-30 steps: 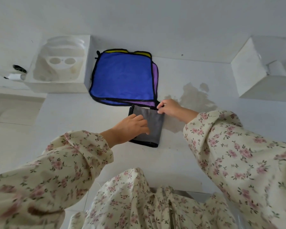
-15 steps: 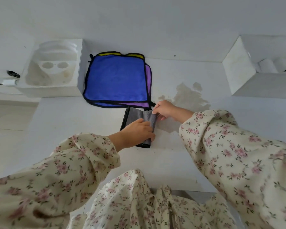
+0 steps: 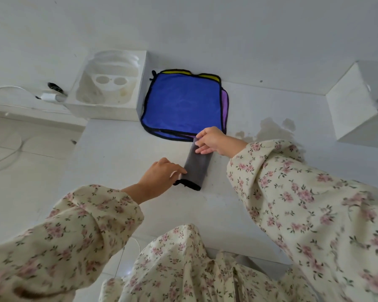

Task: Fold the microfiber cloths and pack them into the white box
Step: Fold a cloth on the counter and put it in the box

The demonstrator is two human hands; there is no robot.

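A grey microfiber cloth (image 3: pixel 197 166) with black trim lies folded into a narrow strip on the white surface. My right hand (image 3: pixel 212 141) pinches its far end. My left hand (image 3: pixel 162 175) grips its near left corner by the black edge. Just beyond lies a stack of flat cloths, a blue cloth (image 3: pixel 183 103) on top with a purple cloth (image 3: pixel 225 100) and a yellow cloth (image 3: pixel 178 72) showing at its edges. One white box (image 3: pixel 354 105) stands open at the far right. Another white box (image 3: pixel 111 88) with a moulded insert sits at the far left.
A stain (image 3: pixel 271 129) marks the surface right of the cloths. A white charger and cable (image 3: pixel 49 97) lie on the lower ledge at left. A white wall rises behind. My floral sleeves (image 3: pixel 314 203) fill the foreground.
The grey cloth has been folded over to the right into a narrower strip. My left hand moved from pressing on it to its near left corner; my right hand stayed at the far end.
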